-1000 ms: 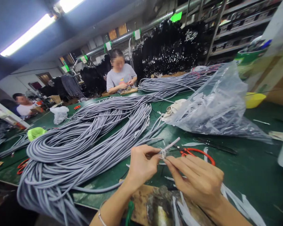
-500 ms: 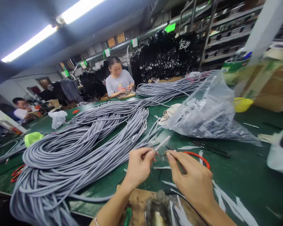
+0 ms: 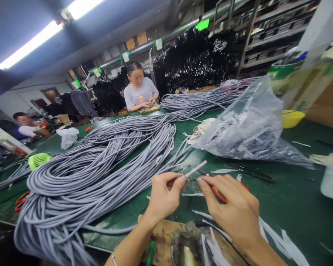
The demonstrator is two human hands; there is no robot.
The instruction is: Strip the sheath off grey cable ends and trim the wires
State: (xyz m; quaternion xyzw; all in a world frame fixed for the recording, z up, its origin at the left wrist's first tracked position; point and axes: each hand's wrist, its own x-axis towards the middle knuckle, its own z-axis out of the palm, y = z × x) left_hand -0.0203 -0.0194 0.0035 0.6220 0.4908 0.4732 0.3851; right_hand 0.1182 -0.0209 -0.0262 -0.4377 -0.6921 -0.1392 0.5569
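The left hand (image 3: pixel 166 195) has thumb and forefinger closed on the cable end (image 3: pixel 197 168), whose pale tip points up and away to the right. The right hand (image 3: pixel 230 203) is just beside it, thumb and fingertip drawn close together near thin, whitish strands (image 3: pixel 192 181); whether it grips any cannot be told. The cable end is above the table (image 3: pixel 288 207), beyond the board (image 3: pixel 163 234) at the near edge. Scissors (image 3: pixel 219 195) lie partly hidden under the right hand, and the large coil (image 3: pixel 105 166) spreads toward the left edge.

For neat work, a firm left pinch close to the strands would stop the cable twisting, while light right fingertips should part them without snapping any. The blades deserve care.
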